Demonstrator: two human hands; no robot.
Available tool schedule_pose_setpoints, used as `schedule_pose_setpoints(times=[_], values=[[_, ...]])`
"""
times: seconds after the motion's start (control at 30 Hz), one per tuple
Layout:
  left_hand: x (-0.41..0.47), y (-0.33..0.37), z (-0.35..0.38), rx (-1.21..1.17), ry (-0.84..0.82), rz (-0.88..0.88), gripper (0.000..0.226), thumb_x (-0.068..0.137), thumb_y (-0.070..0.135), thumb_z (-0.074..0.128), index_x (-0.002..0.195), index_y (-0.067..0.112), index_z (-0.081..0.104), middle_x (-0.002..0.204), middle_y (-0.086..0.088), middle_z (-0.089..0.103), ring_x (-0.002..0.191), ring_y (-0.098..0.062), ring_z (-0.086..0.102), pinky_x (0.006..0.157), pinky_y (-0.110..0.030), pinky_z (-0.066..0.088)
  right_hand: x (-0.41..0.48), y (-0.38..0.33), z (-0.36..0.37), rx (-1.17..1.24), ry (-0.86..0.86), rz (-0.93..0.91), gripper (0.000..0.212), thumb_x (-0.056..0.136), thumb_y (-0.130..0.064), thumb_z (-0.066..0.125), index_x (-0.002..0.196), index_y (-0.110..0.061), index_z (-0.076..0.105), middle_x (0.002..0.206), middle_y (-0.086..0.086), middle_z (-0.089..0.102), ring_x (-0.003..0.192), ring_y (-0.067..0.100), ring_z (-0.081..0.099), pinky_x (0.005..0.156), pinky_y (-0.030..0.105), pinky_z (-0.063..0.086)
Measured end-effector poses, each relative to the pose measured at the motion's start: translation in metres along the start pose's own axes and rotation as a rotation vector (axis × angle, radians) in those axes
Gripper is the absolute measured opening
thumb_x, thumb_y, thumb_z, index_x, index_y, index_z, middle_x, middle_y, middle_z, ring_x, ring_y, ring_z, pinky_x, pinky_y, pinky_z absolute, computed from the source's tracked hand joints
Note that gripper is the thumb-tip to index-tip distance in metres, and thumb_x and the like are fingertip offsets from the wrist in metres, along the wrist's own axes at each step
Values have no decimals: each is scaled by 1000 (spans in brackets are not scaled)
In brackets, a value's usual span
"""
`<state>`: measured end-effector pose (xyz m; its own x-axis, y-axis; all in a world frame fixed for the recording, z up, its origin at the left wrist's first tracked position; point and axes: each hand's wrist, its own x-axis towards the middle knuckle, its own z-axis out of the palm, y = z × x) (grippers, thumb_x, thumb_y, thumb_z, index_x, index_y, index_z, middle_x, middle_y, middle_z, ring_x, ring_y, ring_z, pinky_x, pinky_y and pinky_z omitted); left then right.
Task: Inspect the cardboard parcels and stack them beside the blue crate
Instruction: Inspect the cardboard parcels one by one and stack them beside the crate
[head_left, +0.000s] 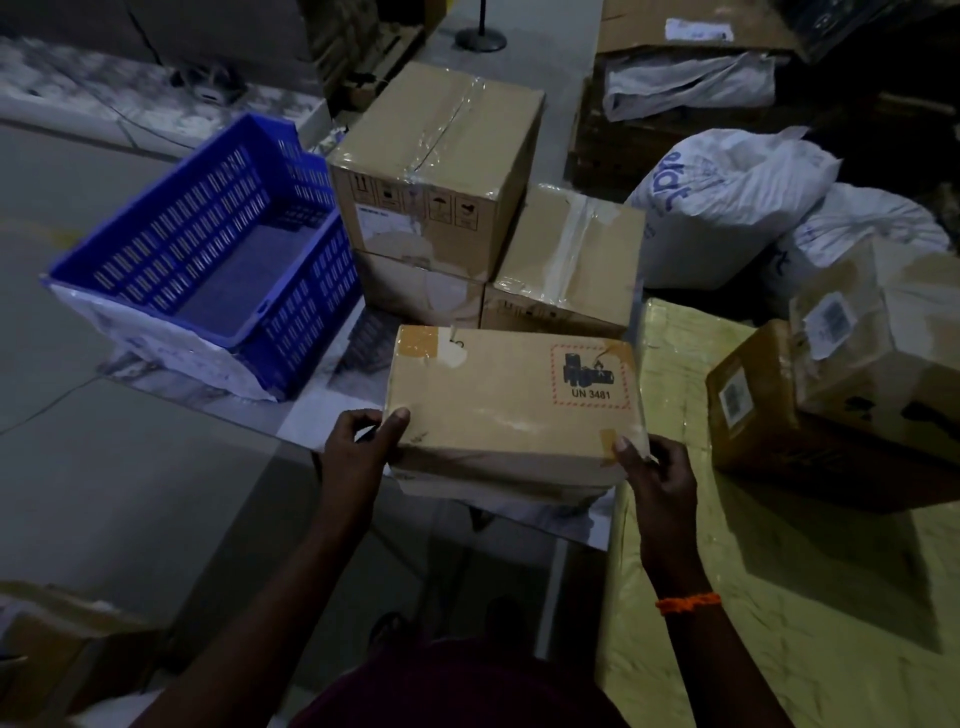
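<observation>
L hand (358, 447), R hand (657, 473) grip parcel (509, 405) ends | long axis L-R

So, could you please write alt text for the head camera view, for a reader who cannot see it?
A person's left hand and right hand grip the near corners of a cardboard parcel marked UN 3481. Beyond it, taped parcels sit stacked beside a blue crate, with white sacks to the right.

floor (104, 493): grey tiles | on it: blue crate (171, 244), stacked cardboard parcels (436, 156), white sacks (727, 208), yellow-wrapped bundle (779, 571)
</observation>
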<state>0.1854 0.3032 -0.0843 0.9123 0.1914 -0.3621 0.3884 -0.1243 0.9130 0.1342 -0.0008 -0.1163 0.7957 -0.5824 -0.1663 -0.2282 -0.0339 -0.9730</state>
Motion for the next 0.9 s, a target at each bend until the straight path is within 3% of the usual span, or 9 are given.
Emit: schedule_pose_setpoints(times=[0.07, 0.1, 0.17, 0.23, 0.3, 0.4, 0.5, 0.8, 0.9], values=[[-1, 3, -1, 49, -11, 50, 45, 98, 32, 64, 135, 10, 52, 129, -4, 57, 101, -11, 60, 63, -3, 47, -1, -1, 1, -113, 10, -60, 41, 88, -30, 78, 122, -16, 61, 120, 1, 69, 111, 17, 68, 90, 34, 60], [1, 2, -3, 101, 1, 100, 50, 97, 33, 66, 140, 15, 48, 137, -3, 53, 113, -14, 57, 76, -8, 51, -2, -4, 2, -204, 24, -124, 44, 90, -29, 77, 128, -16, 59, 127, 3, 66, 116, 18, 65, 90, 34, 59], [6, 4, -3, 289, 56, 292, 55, 97, 32, 68, 144, 19, 44, 147, -3, 47, 131, -15, 46, 101, -33, 49, -1, -8, 8, -388, 18, -343, 49, 96, -24, 71, 141, -15, 52, 145, 9, 54, 131, 20, 54, 96, 32, 55], [11, 8, 6, 520, 29, 556, 52, 97, 34, 62, 144, 18, 47, 150, -5, 45, 139, -18, 41, 110, -44, 41, 3, -17, 22, -595, -48, -599, 49, 100, -28, 58, 145, -11, 50, 157, 11, 43, 145, 25, 41, 112, 40, 42], [18, 15, 25, 759, -94, 738, 52, 97, 37, 50, 146, 18, 47, 155, -6, 44, 148, -24, 32, 117, -52, 32, 6, -26, 45, -798, -169, -726, 56, 99, -36, 44, 147, -7, 49, 160, 14, 40, 149, 29, 33, 119, 47, 32], [26, 19, 53, 999, -273, 781, 58, 100, 36, 35, 154, 14, 38, 164, -9, 31, 155, -27, 19, 122, -59, 21, 11, -35, 81, -1011, -384, -692, 69, 100, -46, 26, 156, -7, 39, 168, 13, 27, 156, 29, 20, 123, 51, 24], [33, 19, 64, 1144, -303, 769, 64, 102, 39, 19, 158, 12, 31, 166, -10, 25, 155, -28, 20, 122, -59, 21, 18, -33, 96, -1143, -408, -693, 71, 101, -47, 17, 161, -11, 28, 170, 9, 23, 158, 26, 16, 126, 53, 16], [39, 13, 66, 1198, -291, 765, 62, 103, 40, 19, 158, 13, 31, 166, -8, 25, 154, -26, 23, 123, -54, 20, 19, -34, 97, -1193, -443, -652, 71, 101, -47, 14, 163, -13, 24, 171, 7, 19, 159, 23, 13, 127, 50, 11], [33, 15, 63, 1188, -319, 763, 67, 102, 46, 11, 160, 15, 25, 169, -7, 16, 156, -24, 14, 125, -55, 15, 16, -36, 90, -1183, -479, -651, 73, 101, -51, 12, 163, -14, 22, 171, 5, 17, 159, 22, 11, 128, 49, 10]])
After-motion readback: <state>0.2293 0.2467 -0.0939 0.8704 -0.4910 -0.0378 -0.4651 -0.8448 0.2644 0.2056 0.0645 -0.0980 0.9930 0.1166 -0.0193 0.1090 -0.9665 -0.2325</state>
